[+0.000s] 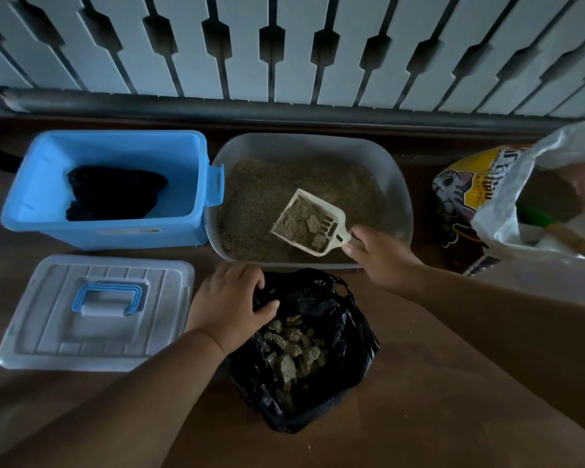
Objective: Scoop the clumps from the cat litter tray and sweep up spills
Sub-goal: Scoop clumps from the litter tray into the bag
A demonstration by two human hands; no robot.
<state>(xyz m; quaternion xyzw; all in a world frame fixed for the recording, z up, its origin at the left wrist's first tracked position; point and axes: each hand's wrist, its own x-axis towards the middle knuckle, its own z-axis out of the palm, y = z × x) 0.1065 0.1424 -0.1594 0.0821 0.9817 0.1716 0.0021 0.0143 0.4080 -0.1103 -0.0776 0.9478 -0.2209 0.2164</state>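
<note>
From the head view I see my right hand (379,256) pinching the scoop (309,222) handle, clumps (313,228) in it above the litter tray (395,184), while my left hand (232,305) grips the black bag (345,346) rim

The litter tray (397,184) sits on the floor (453,383) before a railing (284,45), with an open storage box (34,204) touching its left side and a litter sack (466,194) to its right. The box's lid (48,315) lies in front of the box. A bag (355,342) holding clumps (294,346) lies in front of the tray, and a scoop (313,222) carrying clumps is held over the litter.
</note>
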